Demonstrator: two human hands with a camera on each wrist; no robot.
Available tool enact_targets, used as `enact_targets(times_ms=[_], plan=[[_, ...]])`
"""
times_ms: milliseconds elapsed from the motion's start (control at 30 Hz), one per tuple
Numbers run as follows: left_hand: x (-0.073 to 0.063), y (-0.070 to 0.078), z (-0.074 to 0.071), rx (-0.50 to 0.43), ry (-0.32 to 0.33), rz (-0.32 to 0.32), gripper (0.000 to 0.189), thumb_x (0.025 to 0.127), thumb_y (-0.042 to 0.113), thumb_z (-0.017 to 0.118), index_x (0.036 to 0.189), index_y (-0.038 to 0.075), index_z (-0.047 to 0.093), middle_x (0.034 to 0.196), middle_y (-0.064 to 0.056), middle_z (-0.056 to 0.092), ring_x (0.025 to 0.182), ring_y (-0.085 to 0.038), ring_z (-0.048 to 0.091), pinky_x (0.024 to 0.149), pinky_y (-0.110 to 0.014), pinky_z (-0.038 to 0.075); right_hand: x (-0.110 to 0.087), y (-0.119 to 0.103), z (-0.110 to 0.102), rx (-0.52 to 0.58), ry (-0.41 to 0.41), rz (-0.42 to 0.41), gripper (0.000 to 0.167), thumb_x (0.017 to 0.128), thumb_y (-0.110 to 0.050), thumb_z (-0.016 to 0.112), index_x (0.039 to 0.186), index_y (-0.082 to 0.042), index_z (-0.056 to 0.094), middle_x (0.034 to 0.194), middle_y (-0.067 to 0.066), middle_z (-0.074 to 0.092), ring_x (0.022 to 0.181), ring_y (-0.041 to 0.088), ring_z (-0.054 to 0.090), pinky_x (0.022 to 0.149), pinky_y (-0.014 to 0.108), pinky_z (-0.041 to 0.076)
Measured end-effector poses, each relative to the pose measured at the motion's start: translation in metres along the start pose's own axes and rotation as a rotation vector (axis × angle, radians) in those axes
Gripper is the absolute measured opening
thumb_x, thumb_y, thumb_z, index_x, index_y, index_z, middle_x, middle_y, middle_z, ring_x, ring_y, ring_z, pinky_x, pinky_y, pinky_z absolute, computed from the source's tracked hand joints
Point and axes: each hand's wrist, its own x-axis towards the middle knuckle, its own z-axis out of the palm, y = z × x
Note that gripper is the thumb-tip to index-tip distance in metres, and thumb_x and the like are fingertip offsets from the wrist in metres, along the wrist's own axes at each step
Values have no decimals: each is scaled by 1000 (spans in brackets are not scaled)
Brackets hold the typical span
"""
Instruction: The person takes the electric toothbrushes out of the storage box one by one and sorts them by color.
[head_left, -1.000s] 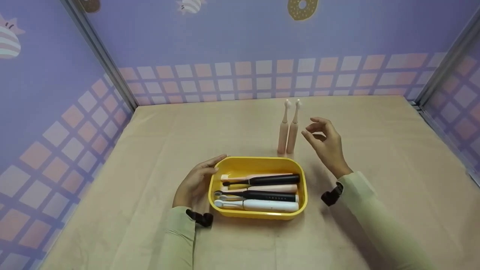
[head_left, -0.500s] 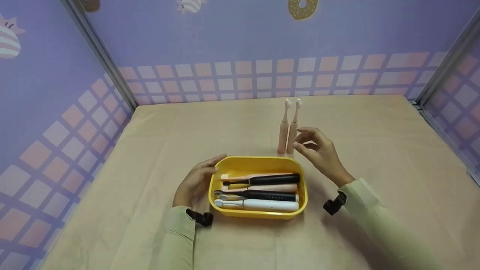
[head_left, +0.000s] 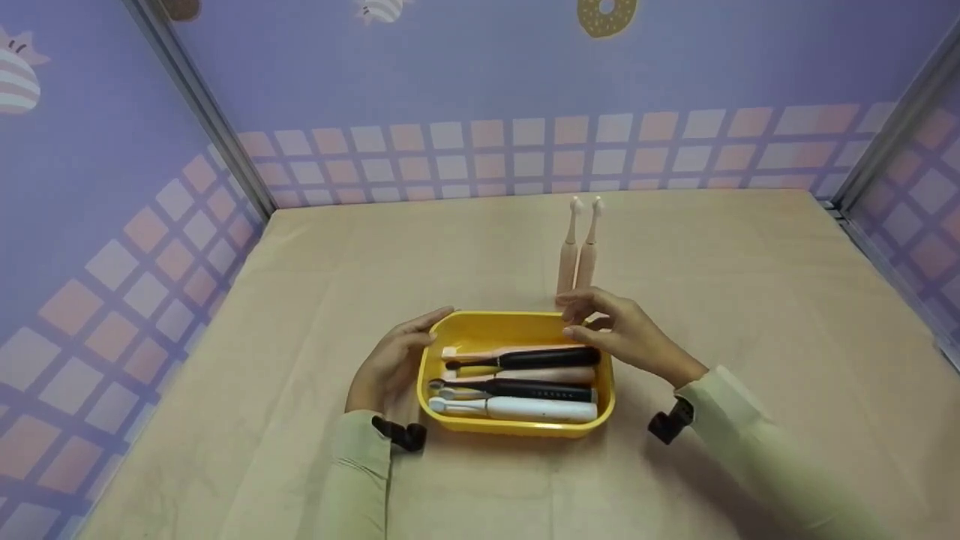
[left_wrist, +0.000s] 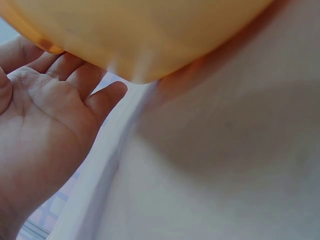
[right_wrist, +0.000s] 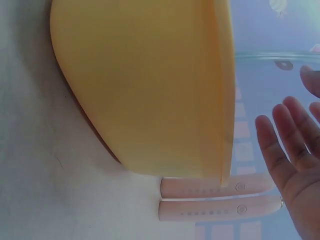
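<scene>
Across the pale tabletop (head_left: pixel 262 420), near its middle, all work was found at a single station. A yellow container (head_left: pixel 510 429) stood there, its long side toward the person, and it held all but two of the toothbrushes in sight. The left hand (head_left: pixel 390 365) held the container's left end, fingers lying around the far corner and thumb at the rim. The right hand (head_left: pixel 622 328) hovered over the far right corner, thumb and fingers loosely bent, with a modest gap between them and nothing visible in it; contact with the contents could not be confirmed. Two upright pink toothbrushes (head_left: pixel 568 264) stood side by side just beyond the far wall. Lying lengthwise inside, heads to the left, were, from near to far, a white toothbrush (head_left: pixel 540 409), a mostly hidden toothbrush (head_left: pixel 448 394), a black toothbrush (head_left: pixel 536 389), a pink toothbrush (head_left: pixel 551 375), a second black toothbrush (head_left: pixel 544 358) and a second pink toothbrush (head_left: pixel 491 352). The step in hand was judged to be a reach into the container, possibly for a pink one matching the standing pair. The next move appeared to call for pinching one handle near its right end and lifting it over the rim without dragging its neighbours.
</scene>
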Motion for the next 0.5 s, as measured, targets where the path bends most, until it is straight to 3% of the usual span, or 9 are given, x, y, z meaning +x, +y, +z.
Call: enact_targets(times_ms=[200, 333, 500], plan=[[1, -1, -2, -22, -4, -10, 54, 97, 3, 43, 149, 10, 35, 152, -9, 38, 133, -24, 45, 112, -38, 37, -1, -7, 5, -10, -156, -42, 41, 89, -18, 68, 126, -5, 57, 107, 18, 66, 93, 15, 63, 79, 28, 57], [1, -1, -1, -18, 0, -6, 54, 96, 2, 42, 149, 8, 35, 153, -9, 38, 136, -26, 42, 113, -38, 35, 0, -10, 8, -58, -272, -77, 42, 90, -19, 67, 128, -8, 56, 109, 15, 67, 98, 23, 64, 83, 36, 57], [2, 0, 0, -19, 7, -8, 54, 96, 1, 41, 149, 7, 35, 152, -8, 39, 135, -23, 43, 114, -37, 34, 2, -14, 11, -46, -394, -31, 45, 91, -15, 65, 133, -4, 53, 113, 16, 65, 102, 28, 63, 88, 38, 56]])
